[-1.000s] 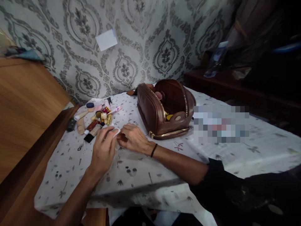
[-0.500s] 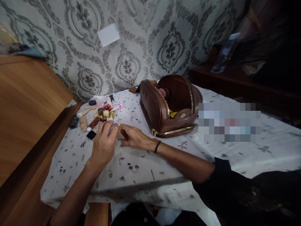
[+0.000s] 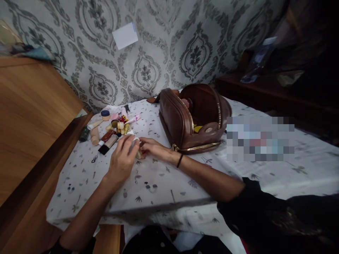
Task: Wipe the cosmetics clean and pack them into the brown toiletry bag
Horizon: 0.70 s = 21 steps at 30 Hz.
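Both hands meet over the patterned white cloth, left of the brown bag. My left hand (image 3: 123,158) is closed round a small pale container (image 3: 138,153), which its fingers partly cover. My right hand (image 3: 156,149) touches the container's right side with its fingers bent in; its fingertips are partly hidden. Just beyond my left hand lie a flat beige item with a black cap (image 3: 108,144), a dark red tube (image 3: 108,135), and several small cosmetics, including gold pieces (image 3: 126,128). The brown bag (image 3: 176,121) stands unzipped, with a yellow item (image 3: 197,129) inside.
A beige tube (image 3: 94,136), a dark green tube (image 3: 84,134) and a blue-lidded jar (image 3: 105,115) lie at the cloth's left. A wooden panel (image 3: 34,116) borders that side. At the right are a blurred patch and, behind it, a clear bottle (image 3: 255,61) on dark furniture.
My hands have shifted slightly right, uncovering more of the beige item with the black cap. The container has turned between them, and less of it shows. The view has tilted slightly.
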### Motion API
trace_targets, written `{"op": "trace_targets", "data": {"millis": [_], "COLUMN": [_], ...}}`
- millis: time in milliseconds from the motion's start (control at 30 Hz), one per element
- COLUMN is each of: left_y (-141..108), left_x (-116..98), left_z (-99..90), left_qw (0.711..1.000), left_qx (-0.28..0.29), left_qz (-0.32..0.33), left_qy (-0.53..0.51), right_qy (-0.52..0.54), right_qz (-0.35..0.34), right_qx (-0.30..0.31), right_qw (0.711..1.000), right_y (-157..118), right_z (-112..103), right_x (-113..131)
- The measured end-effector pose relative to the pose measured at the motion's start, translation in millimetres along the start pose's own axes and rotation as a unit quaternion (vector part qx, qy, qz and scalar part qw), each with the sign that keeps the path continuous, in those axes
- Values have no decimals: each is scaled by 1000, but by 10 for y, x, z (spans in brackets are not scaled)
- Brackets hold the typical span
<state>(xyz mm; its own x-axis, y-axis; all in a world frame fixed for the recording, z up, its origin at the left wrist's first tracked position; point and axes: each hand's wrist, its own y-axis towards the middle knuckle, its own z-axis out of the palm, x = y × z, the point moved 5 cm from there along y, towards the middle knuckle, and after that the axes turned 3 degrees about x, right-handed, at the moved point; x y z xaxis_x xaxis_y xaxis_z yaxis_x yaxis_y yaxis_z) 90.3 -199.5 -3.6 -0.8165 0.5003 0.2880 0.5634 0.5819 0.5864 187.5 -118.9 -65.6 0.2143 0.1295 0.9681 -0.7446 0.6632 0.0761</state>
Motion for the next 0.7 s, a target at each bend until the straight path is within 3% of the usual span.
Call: {"op": "trace_targets", "data": {"millis": [167, 367, 600, 700], "left_y": [-39, -72, -207, -225], "left_x": [-15, -40, -174, -192], "left_z": [33, 74, 173, 150], "left_qw": [1000, 998, 988, 985], "left_qx": [-13, -18, -18, -3], "left_qz": [17, 50, 140, 143], "left_qy": [-11, -32, -67, -92], "right_qy": [131, 135, 168, 144], "right_qz": [62, 89, 124, 110], "right_qx": [-44, -45, -99, -87], "right_qw": [988, 986, 973, 980], "right_y": [-18, -37, -48, -51], "right_z": [-5, 20, -24, -30], "right_x": [-43, -27, -83, -95]}}
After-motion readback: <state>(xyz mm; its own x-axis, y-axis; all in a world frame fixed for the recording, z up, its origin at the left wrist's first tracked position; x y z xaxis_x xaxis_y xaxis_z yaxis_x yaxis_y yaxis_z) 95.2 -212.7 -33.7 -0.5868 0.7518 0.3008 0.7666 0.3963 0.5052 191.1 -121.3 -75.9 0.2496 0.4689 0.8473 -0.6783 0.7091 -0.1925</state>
